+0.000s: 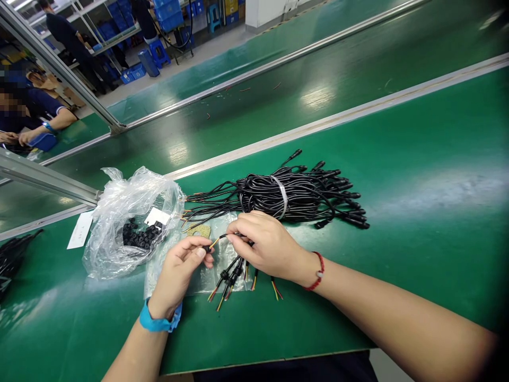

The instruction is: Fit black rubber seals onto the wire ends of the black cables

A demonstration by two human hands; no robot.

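Between finger and thumb, my left hand (186,265) pinches a small black part (207,248). A black cable (229,235) is gripped near its end by my right hand (266,246), and its yellow wire end meets the small part. Whether the wire passes through the part cannot be seen. Below my right hand lie several cable ends (233,278) with red and yellow wires, some carrying black fittings. A large bundle of black cables (278,196), tied with a pale band, lies just beyond. To the left, a clear plastic bag (105,233) holds many small black parts (141,233).
A flat plastic bag (159,276) and a yellowish piece (201,231) lie under and near my hands. A white slip (79,231) and dark cables (16,254) are at left. Metal rails (338,123) cross the green table (417,212). A co-worker (35,116) sits across.
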